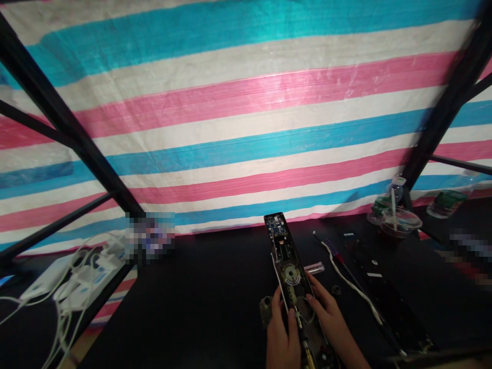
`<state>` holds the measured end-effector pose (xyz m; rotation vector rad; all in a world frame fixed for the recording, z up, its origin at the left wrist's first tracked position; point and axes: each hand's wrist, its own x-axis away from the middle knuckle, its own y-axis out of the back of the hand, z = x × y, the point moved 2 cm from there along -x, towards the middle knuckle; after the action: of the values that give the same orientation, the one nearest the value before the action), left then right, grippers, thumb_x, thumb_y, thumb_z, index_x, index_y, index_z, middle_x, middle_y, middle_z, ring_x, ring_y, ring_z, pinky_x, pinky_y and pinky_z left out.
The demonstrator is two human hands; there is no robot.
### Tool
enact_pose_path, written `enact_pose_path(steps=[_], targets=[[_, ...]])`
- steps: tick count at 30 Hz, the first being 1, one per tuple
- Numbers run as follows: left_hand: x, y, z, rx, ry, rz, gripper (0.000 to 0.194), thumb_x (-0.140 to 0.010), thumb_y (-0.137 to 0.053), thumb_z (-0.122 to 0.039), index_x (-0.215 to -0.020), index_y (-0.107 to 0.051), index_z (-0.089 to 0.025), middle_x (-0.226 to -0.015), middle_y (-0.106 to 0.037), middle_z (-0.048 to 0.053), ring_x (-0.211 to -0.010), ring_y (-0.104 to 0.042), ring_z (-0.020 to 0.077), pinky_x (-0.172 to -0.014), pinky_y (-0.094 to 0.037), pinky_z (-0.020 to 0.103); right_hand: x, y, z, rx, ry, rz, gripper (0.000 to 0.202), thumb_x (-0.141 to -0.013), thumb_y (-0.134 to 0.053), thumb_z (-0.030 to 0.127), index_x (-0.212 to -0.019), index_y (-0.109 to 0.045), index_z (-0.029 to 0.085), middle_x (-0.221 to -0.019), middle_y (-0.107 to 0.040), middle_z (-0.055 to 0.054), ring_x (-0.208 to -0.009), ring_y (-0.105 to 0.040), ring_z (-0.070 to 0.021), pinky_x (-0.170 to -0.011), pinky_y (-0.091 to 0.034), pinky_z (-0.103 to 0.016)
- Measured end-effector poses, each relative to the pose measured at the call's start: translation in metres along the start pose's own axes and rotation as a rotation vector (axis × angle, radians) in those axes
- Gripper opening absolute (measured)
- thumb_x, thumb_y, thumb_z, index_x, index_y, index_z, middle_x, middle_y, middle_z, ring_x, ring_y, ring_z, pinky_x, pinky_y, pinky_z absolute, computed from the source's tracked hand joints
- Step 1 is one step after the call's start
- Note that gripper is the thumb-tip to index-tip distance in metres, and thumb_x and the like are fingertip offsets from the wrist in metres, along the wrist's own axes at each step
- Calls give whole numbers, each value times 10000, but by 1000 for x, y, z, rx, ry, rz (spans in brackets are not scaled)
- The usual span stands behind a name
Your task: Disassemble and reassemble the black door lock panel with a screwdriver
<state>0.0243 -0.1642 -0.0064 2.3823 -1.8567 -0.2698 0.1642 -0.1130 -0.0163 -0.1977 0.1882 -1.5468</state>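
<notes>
A long, narrow black device (291, 274) lies open, its inside facing up, with a blue circuit board (275, 225) at its far end and a round part near its middle. My left hand (282, 328) grips its left edge, thumb over the inner parts. On the opposite edge, my right hand (326, 312) holds it with the fingers around the side and the thumb on top. A small metallic part (265, 310) is beside my left hand. Just right of the device lies a small clear packet (315, 267).
On the right are a white cable (351, 284), a long black panel (395, 302), a screwdriver-like red and blue tool (335, 249), a plastic cup (400, 221) and bottles. Power strips (90, 282) with white cables lie left. Black frame bars and a striped sheet (246, 113) stand behind.
</notes>
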Motion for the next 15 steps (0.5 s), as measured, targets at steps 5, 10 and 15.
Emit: enact_pose_path(steps=[5,10,15], targets=[[-1,6,-6,46,-1,34,551,-966,-474,-445,-1446,-484,-175,-1382,-625,156,-1281,-595,273,-1104,-433,418,0,5,0,-9,-16,-32,638,-766,-763,621,-1296,-682,276,-1403,-615,-89,-1347,-526,-332,-1185,-328,-519],[-3,13,-8,123,9,40,579,-954,-504,-475,-1456,-497,-188,-1390,-627,141,-1299,-582,280,-1122,-424,416,3,8,9,-20,-36,-25,593,-771,-744,649,-1252,-706,304,-1416,-602,-55,-1394,-472,-328,-1219,-262,-518],[-2,19,-9,238,12,72,590,-950,-502,-532,-1448,-517,-216,-1459,-575,112,-1370,-517,273,-1162,-383,398,5,4,15,-9,-44,-6,606,-798,-727,640,-1296,-673,301,-1429,-591,-49,-1428,-425,-320,-1233,-228,-511]])
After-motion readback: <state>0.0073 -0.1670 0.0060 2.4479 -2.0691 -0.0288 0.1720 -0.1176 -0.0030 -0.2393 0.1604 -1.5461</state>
